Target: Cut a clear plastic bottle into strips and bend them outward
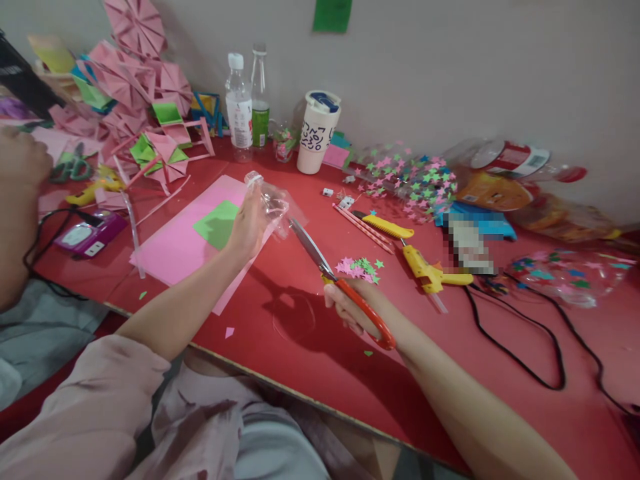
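Observation:
My left hand is closed around a piece of clear plastic that looks like the cut-off part of a bottle, raised above the table. In my right hand are scissors with orange-red handles, their blades pointing up and left. The blade tips are close to the plastic's lower edge; I cannot tell whether they touch. Beneath my left hand lie pink paper and a green paper square. Small pink and green paper stars are piled just beyond my right hand.
Behind stand a plastic bottle, a glass bottle and a white cup. To the right lie a yellow cutter, a glue gun and a black cord. Pink paper crafts and another person's arm are at left.

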A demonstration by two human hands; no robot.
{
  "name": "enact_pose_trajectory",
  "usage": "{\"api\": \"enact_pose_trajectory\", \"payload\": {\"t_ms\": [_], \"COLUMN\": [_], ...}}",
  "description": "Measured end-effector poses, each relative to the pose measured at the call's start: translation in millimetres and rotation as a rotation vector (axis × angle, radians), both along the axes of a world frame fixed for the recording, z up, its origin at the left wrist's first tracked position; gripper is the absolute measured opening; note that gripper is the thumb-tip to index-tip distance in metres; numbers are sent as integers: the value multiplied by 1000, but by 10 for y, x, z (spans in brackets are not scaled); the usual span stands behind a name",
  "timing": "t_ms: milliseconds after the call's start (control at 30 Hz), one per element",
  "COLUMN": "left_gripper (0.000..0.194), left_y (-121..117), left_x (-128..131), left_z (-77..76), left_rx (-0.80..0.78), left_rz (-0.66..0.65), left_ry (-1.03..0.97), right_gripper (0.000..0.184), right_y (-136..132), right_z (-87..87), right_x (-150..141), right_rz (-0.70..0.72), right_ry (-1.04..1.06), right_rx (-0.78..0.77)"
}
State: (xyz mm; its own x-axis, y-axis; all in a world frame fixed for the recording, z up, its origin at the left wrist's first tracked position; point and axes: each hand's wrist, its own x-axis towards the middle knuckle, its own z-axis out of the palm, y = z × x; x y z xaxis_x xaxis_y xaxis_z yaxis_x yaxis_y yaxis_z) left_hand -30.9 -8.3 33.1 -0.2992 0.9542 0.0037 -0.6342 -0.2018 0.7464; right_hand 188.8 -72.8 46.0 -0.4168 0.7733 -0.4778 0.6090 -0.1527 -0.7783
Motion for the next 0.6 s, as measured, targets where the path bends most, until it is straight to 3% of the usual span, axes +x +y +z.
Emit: {"api": "enact_pose_trajectory", "payload": {"t_ms": [600], "left_gripper": [34], "left_y": [28], "left_x": [-40], "left_z": [-19], "left_rx": [34], "left_rz": [19], "left_ry": [119], "right_gripper": [55], "right_y": [4], "right_z": [42], "right_x": [-43], "right_rz": [-60], "right_ry": [56], "right_rx": [-72]}}
